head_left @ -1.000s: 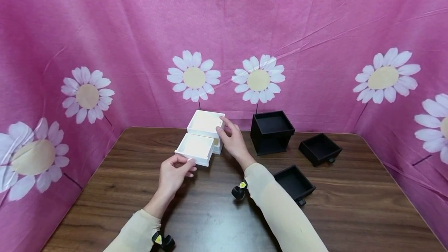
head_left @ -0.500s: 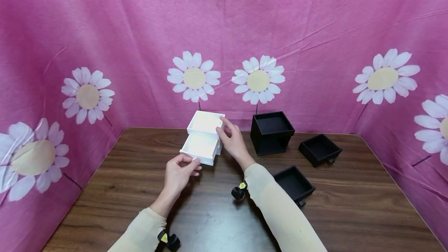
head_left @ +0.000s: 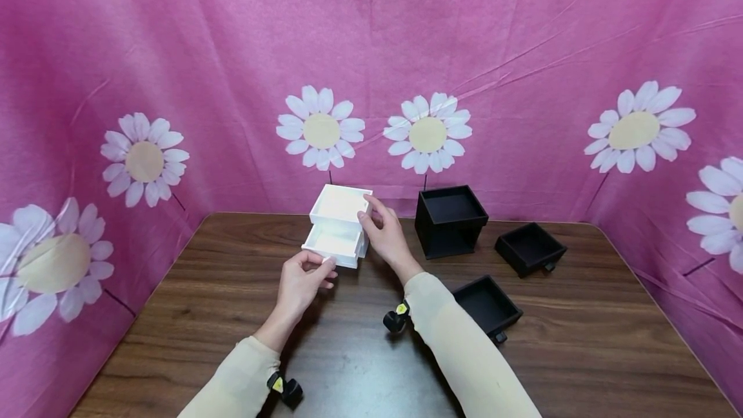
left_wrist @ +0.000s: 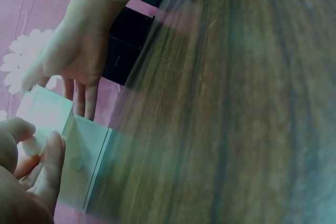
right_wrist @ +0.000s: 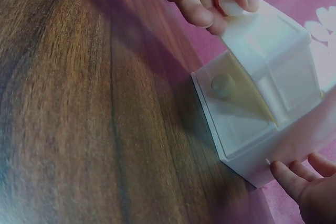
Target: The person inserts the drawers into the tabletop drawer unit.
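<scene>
A small white drawer cabinet (head_left: 341,202) with a tray-like top stands near the table's back edge. Its upper drawer (head_left: 335,237) juts partway out of the front. My left hand (head_left: 298,286) pinches that drawer's round knob (right_wrist: 231,6) between thumb and fingers. Below, in the right wrist view, a closed lower drawer (right_wrist: 233,114) shows its own round knob (right_wrist: 223,85). My right hand (head_left: 390,237) rests on the cabinet's right side, thumb and index finger near the top edge. In the right wrist view its fairly straight fingers (right_wrist: 286,179) touch the side wall.
To the right stands a black cabinet (head_left: 453,204) with a hollow front. Two black drawers lie loose on the wooden table (head_left: 580,340): one black drawer (head_left: 531,247) beside it, another black drawer (head_left: 487,302) nearer, partly behind the right sleeve. A pink flowered curtain (head_left: 371,31) surrounds the table.
The upper white drawer has slid further into the cabinet, my left hand moving forward and slightly right with it. My right hand stays at the cabinet's side.
</scene>
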{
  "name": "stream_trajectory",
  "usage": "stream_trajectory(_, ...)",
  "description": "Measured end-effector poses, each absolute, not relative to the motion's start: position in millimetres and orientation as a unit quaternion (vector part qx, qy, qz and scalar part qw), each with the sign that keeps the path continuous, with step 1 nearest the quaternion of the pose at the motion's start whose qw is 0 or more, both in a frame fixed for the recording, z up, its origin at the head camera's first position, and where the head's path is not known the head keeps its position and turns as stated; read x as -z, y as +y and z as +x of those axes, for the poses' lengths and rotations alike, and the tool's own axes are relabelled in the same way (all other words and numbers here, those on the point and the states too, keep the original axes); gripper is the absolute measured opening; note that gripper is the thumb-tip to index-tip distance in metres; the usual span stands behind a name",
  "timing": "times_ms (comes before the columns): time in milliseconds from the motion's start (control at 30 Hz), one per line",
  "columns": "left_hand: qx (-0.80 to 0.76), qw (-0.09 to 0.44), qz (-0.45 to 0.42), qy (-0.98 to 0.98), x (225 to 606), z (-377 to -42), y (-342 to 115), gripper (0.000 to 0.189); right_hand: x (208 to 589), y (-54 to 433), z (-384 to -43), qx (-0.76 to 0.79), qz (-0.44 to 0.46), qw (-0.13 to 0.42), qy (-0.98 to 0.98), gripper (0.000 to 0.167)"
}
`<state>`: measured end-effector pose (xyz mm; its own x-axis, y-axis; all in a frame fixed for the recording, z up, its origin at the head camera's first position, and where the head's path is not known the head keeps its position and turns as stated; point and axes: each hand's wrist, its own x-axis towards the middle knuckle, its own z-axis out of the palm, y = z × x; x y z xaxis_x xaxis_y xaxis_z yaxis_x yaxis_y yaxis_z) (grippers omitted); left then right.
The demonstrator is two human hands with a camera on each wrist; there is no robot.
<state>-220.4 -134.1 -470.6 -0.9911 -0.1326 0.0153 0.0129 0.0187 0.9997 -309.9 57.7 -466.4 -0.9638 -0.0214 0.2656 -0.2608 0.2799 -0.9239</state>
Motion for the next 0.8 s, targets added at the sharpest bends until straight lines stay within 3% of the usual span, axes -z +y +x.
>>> stream_trajectory(400, 0.696, 0.029, 0.038, -0.716, 474, -228, -141, 0.011, 465, 59, -310, -0.598, 0.088, 0.095, -0.791, 0.051)
stream_trajectory(800, 0.704, 0.038, 0.031, -0.708, 477, -236, -136, 0.011, 466, 58, -310, -0.595, 0.089, 0.094, -0.793, 0.051)
